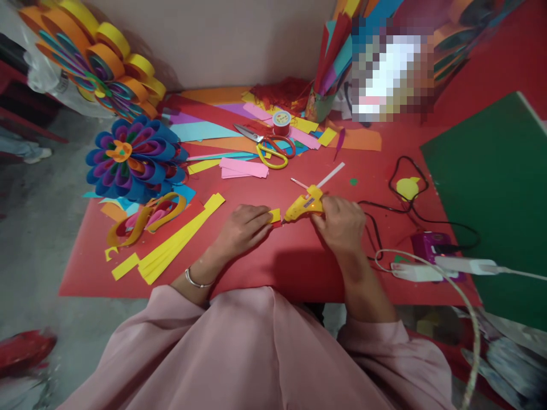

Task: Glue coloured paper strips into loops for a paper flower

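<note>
My right hand is closed around the handle of a yellow hot glue gun, which has a pale glue stick out of its back. The gun's nozzle points left, close to a small yellow paper piece. That piece is pinched in the fingers of my left hand, with a bit of red beside it. Yellow paper strips lie in a bundle left of my left hand. Beyond both hands rest scissors with one red and one yellow handle loop.
At the left stand a blue and purple paper flower and a larger orange and yellow one. Pink strips and a red thread spool lie on the red table. Black cords run to a purple power box.
</note>
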Tool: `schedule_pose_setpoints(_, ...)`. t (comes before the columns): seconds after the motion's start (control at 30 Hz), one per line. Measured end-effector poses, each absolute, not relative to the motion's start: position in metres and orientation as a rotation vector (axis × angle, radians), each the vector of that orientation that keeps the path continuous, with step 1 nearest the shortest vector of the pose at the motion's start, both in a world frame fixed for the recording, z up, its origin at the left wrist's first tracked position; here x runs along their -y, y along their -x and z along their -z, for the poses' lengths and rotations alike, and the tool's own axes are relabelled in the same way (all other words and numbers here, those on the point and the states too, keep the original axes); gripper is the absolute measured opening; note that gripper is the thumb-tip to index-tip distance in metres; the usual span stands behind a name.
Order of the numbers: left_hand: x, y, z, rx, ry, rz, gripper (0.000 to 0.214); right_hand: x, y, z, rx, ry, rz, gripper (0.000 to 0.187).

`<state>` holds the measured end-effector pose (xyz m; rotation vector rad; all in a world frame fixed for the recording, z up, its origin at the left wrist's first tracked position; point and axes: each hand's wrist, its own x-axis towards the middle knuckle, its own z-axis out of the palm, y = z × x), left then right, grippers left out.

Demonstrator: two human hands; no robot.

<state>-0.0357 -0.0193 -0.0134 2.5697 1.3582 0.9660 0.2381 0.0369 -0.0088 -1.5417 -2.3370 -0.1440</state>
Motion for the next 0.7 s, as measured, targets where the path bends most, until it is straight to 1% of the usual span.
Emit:
schedule_pose_setpoints(0.2,0.0197,0.0374,0.0159,-1.362,-2.55,-0.96,0.025,-0.0376,-0.2369,0.011,2.306,1.549,0.123,0.018)
schedule_pose_setpoints(0.5,0.0194,0.0363,0.0142,-1.377,-2.573,-0.965,0.021,-0.0396,-0.2333,0.0137,2.28,1.599,0.078,0.02)
schedule_pose_setpoints(0.7,0.0195,0.0365,0.0126,-1.369,-2.563,-0.939,0.022,-0.0402,-0.2318,0.016,2.271,1.603,0.178,0.019)
